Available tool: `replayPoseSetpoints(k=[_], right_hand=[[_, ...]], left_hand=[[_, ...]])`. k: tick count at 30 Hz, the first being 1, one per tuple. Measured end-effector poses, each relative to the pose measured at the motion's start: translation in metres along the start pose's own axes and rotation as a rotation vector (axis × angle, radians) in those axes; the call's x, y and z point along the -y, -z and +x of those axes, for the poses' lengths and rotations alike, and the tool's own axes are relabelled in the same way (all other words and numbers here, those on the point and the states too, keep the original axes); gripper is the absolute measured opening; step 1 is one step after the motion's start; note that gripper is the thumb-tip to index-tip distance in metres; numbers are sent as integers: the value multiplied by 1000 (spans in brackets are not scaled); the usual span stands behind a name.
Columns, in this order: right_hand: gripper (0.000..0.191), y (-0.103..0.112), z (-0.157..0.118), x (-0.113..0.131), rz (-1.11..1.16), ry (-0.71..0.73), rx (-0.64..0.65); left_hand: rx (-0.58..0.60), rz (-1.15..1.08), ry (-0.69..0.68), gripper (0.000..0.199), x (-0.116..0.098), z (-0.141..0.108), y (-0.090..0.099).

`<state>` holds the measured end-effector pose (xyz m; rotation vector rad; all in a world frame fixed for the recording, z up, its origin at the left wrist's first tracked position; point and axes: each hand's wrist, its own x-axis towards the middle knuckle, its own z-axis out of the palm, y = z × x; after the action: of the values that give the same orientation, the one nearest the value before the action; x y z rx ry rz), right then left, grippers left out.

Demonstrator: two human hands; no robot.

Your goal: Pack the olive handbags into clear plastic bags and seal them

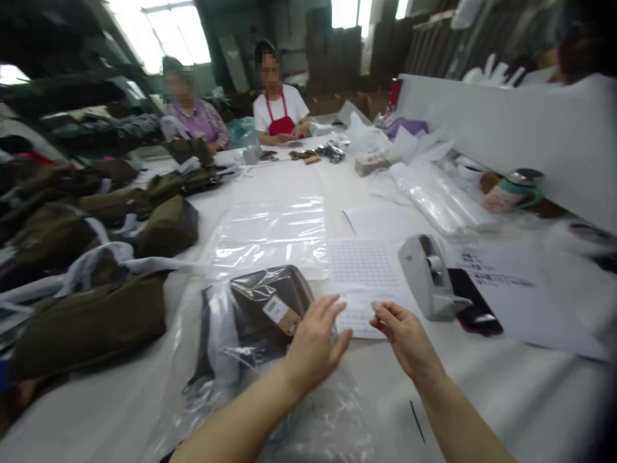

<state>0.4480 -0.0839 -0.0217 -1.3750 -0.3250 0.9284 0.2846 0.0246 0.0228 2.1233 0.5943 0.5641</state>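
My left hand (315,337) is open, its fingers spread, over the right side of a dark bag (270,292) in a clear plastic bag (332,418). Just left of my fingers, a brown hang tag (288,321) with a white label (274,308) shows on the dark bag. My right hand (405,334) is closed in a pinch above the lower edge of a printed sheet (364,267) with rows of small marks. A tiny pale piece shows at its fingertips, too small and blurred to name. The grey-white tape dispenser (424,280) stands right of the sheet.
A black phone (472,302) lies beside the dispenser. Flat clear plastic bags (274,235) lie ahead. Olive bags (91,315) crowd the left. A lidded mug (515,190) stands near the white panel (506,141). Two people sit at the far end.
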Motion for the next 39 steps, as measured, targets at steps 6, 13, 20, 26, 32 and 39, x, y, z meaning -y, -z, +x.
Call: replayPoseSetpoints(k=[6,13,20,26,32,39], right_hand=[[32,-111,4,23,-313,-67,474],[29,-288,9,31,-687,-24,850],[14,-359,31,-6,-1141,52,801],[16,-375,41,-23,-1470,170,669],[24,-382,45,-32,-1703,294,470],[38,-369,13,-15,-1606,822,586]], left_hand=[[-53,530,-92,41,18,-100,72],[-74,647,-94,66,83,-116,83],[16,521,-84,69,103,-115,84],[-12,511,-103,73,113,-115,81],[-65,571,-160,74,130,-110,68],[-579,769,-322,50,124,-155,93]])
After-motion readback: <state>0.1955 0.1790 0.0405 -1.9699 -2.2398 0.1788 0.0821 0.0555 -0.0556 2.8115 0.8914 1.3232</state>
